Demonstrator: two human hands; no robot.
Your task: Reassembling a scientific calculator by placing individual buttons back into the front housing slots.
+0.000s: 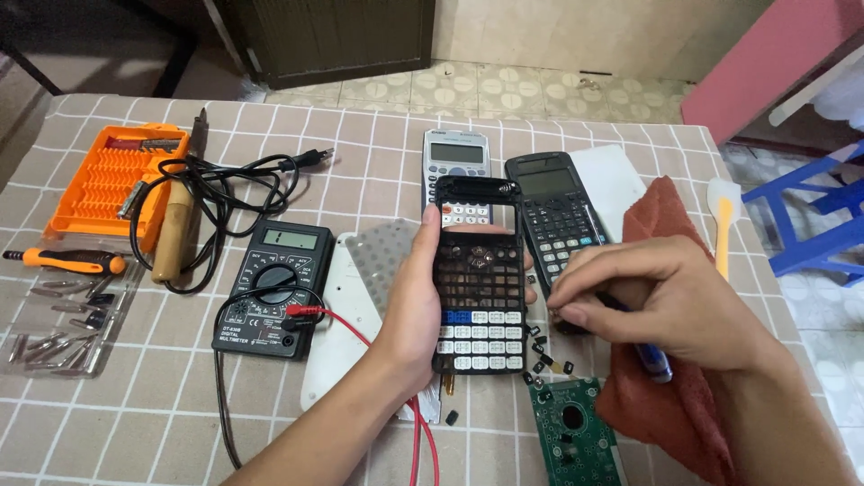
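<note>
In the head view, the left hand (409, 301) grips a black calculator front shell (479, 274) at the frame's centre, thumb along its left edge, fingers wrapped behind. Some keys sit in its lower rows; the upper rows are open holes. The right hand (657, 297), right of centre, is closed, fingertips pinched just beside the shell's right edge; what they pinch is too small to tell. Loose black keys (543, 355) lie below on the checked bench (162, 396), near a green circuit board (576, 432).

Hidden and cut-off parts

Green circuit board (576, 441) cropped by bottom edge; pen (650, 358) mostly covered by right hand (657, 301); blue stool (823, 216) cut off at right.
</note>
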